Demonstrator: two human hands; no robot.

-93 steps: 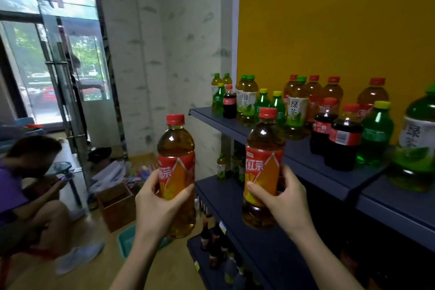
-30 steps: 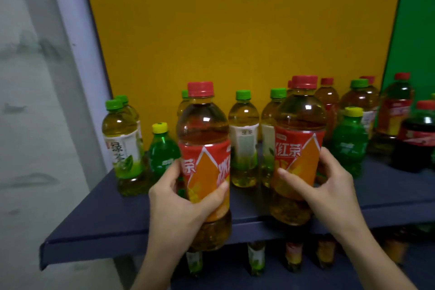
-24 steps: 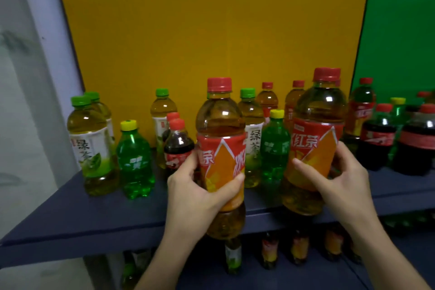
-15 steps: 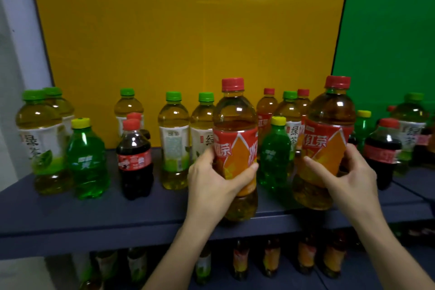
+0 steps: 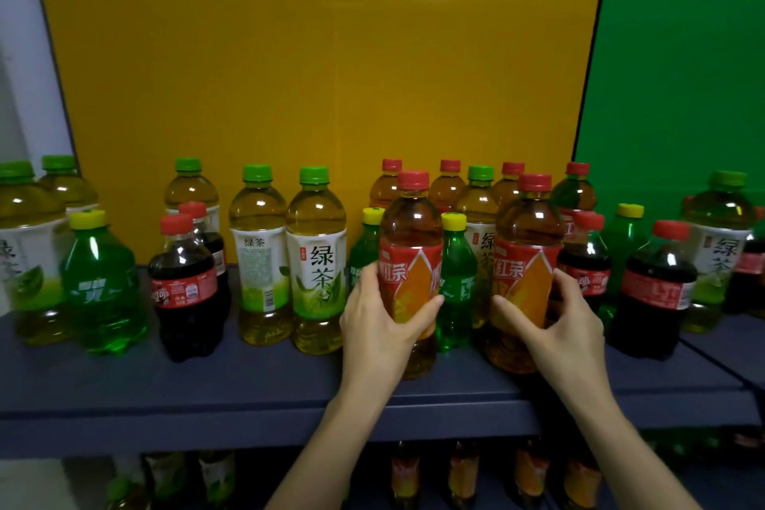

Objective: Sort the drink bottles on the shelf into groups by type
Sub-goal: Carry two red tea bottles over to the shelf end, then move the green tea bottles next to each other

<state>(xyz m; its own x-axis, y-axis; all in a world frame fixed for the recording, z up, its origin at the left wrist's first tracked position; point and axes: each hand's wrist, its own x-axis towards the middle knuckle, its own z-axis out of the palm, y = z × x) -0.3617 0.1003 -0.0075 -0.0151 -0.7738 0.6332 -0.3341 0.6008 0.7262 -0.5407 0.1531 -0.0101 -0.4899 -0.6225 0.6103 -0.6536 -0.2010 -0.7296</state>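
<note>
Drink bottles [image 5: 316,261] crowd my dark blue shelf [image 5: 248,389], backed by a yellow panel [image 5: 323,54] and, rightward, a green panel [image 5: 679,54]. My left hand [image 5: 383,329] wraps one red-capped tea bottle [image 5: 410,261]; my right hand [image 5: 556,323] wraps another tea bottle [image 5: 528,261], both near the shelf's front. Bottles on the lower shelf [image 5: 459,472] are dim and cut off.

Two amber tea bottles [image 5: 410,273] have red caps and red-orange labels. Green tea bottles [image 5: 316,261] are pale yellow with green caps and white-green labels. Soda bottles [image 5: 103,286] are green, yellow-capped. Cola bottles [image 5: 184,286] are black, red-labelled. The shelf [image 5: 207,389] is dark blue; the backing is yellow [image 5: 323,54] and green [image 5: 679,75].
</note>
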